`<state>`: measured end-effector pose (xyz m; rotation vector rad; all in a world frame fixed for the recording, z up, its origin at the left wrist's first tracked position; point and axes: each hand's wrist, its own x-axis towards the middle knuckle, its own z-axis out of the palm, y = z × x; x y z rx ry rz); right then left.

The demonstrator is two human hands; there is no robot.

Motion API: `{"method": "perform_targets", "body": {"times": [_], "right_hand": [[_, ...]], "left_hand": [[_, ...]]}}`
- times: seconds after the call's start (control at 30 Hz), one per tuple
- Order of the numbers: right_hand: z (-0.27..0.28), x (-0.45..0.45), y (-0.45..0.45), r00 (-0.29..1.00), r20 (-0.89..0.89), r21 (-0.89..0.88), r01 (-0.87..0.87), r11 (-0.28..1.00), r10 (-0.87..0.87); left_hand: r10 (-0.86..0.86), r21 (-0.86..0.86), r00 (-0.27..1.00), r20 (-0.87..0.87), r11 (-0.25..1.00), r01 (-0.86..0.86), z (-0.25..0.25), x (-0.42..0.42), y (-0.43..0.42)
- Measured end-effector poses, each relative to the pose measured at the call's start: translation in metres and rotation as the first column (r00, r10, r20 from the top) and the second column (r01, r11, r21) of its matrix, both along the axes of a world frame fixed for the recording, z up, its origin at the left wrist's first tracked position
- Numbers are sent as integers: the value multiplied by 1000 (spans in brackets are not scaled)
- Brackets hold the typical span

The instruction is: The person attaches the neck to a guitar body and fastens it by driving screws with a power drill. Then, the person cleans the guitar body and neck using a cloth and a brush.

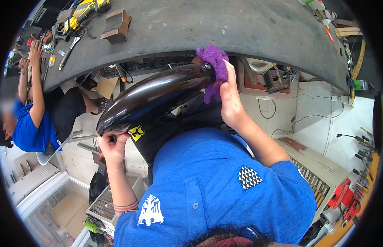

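Observation:
A long, curved, glossy black part lies slantwise between my body and the workbench edge. My left hand grips its lower left end with the fingers bent round the rim. At the upper right end, my right hand presses a fluffy purple cloth against the part, the cloth lying between the palm and the black surface. A small round fitting shows beside the cloth.
The grey workbench spans the top, bearing a curved brown block, a yellow power tool and a wrench. Another person sits at the left. A red vise stands at the right.

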<state>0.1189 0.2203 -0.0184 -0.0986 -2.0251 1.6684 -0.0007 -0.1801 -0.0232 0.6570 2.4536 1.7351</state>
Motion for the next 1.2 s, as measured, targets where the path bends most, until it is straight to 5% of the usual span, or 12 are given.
{"method": "perform_targets", "body": {"times": [0.07,0.2,0.3,0.33,0.47,0.6,0.83,1.03,1.13,1.17,1.2], "right_hand": [[10,-5,7,998,-67,311,41,949,-21],[23,-6,18,996,-47,-276,-91,957,82],[31,10,40,992,69,-200,-94,975,109],[25,9,52,997,41,128,-75,989,70],[27,11,86,987,83,483,-160,861,137],[27,14,102,983,98,570,-182,801,154],[34,24,107,988,143,787,-74,613,-64],[77,23,93,763,587,639,-232,734,-269],[77,31,100,808,574,512,-228,828,-132],[77,31,114,776,628,505,-359,785,-49],[92,26,116,643,763,350,-323,879,-67]], "left_hand": [[-63,-71,996,-55,996,59,-2,-2,1],[-128,-107,985,-115,988,115,7,-7,24],[-121,-134,989,-91,985,108,16,-5,42],[-115,-145,991,-75,984,103,21,-4,48],[-253,-269,962,-103,938,218,34,-9,71],[-257,-245,965,-47,940,238,38,-13,84],[-285,-291,952,-114,925,242,37,-9,107],[-334,-320,928,-166,908,269,43,-7,125],[-390,-312,876,-283,901,300,39,-4,126],[-404,-288,866,-294,902,323,33,-4,127],[-408,-275,865,-294,902,332,33,-3,132]]}}
